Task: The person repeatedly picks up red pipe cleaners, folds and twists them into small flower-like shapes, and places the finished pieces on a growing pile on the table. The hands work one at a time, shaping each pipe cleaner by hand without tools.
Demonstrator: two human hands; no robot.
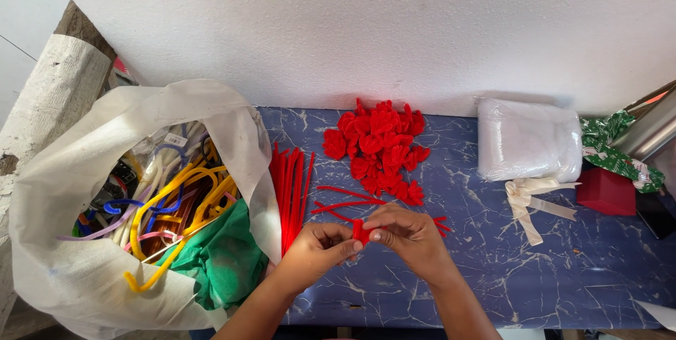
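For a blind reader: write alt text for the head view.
Both hands, left hand and right hand, pinch a small red pipe-cleaner piece over a blue marbled table. Behind lies a pile of folded red shapes, with straight red pipe cleaners beside a white bag of coloured ones.

Red fuzzy piece (360, 231), pile of red folded shapes (378, 144), red straight fuzzy sticks (290, 192), dark blue surface (493, 269) with white marble lines, white bag (84, 269) with yellow, blue and purple sticks, green cloth (222, 259), cream ribbon (531, 199), red box (605, 192)
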